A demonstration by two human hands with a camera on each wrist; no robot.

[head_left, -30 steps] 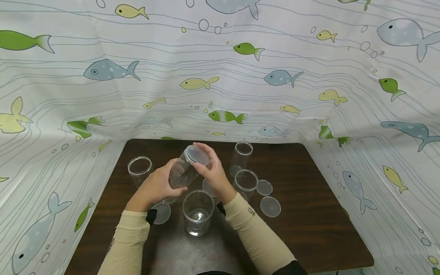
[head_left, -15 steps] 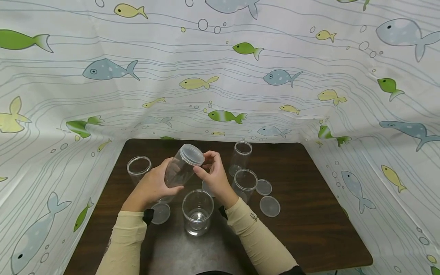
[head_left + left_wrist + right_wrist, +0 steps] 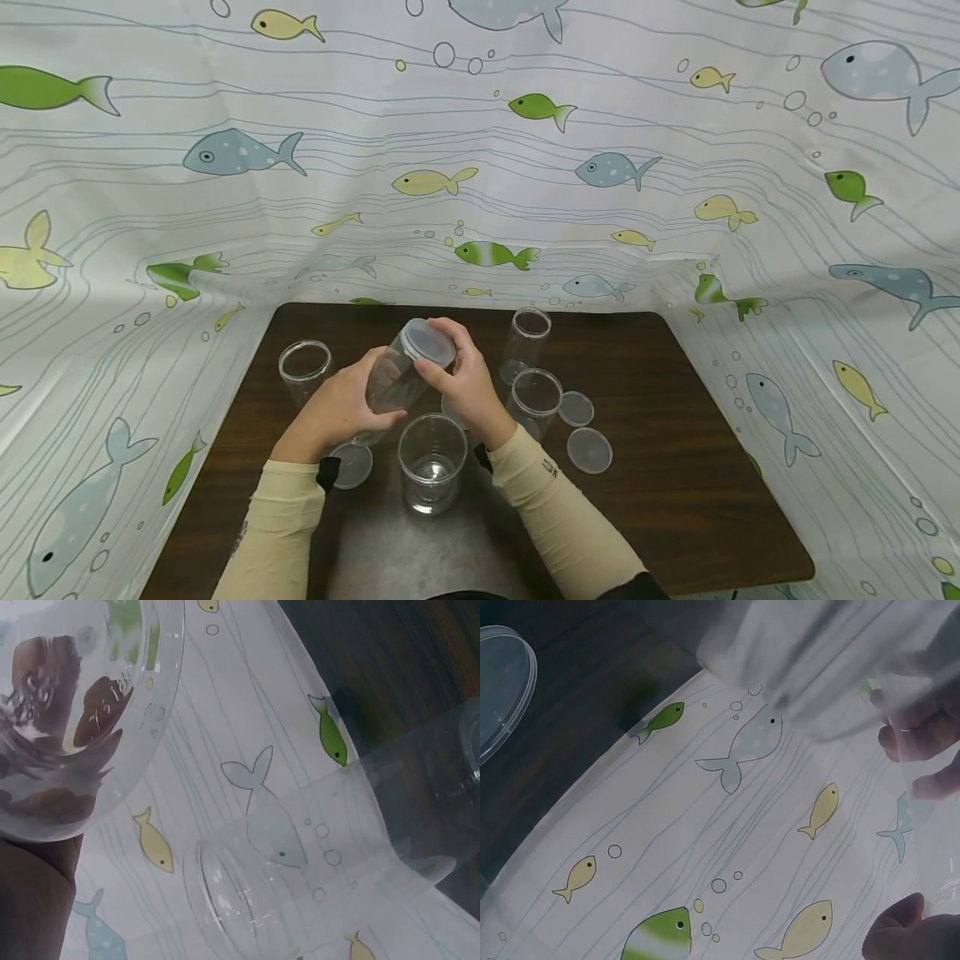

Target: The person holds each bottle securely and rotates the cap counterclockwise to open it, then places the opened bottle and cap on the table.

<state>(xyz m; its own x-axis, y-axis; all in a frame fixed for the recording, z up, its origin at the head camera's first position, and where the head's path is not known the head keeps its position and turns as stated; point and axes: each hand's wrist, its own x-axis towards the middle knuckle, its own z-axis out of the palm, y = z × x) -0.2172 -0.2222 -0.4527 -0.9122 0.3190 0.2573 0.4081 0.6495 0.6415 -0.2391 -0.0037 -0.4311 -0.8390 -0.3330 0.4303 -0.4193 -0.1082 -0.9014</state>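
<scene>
A clear jar [image 3: 392,382] with a translucent lid [image 3: 431,343] on its mouth is held tilted above the table, its top leaning right. My left hand [image 3: 337,410] grips the body from the left, thumb along its near side. On the right, my right hand [image 3: 471,379] holds the lid's edge between thumb and fingers. Part of the held jar [image 3: 150,776] fills the upper left of the left wrist view, with fingers showing through it. Right below the hands stands an uncovered clear jar [image 3: 432,475].
Open clear jars stand around: one [image 3: 305,362] at left, one [image 3: 528,342] at the back and one [image 3: 536,400] right of my hand. Loose lids lie flat, including one [image 3: 589,451] at right and one [image 3: 352,467] by my left wrist. Fish-patterned sheeting [image 3: 480,208] surrounds the dark table [image 3: 675,483].
Half a second ago my right fingers had come off the lid and the jar leaned a little further left. Now they grip the lid again, and the jar has shifted slightly right.
</scene>
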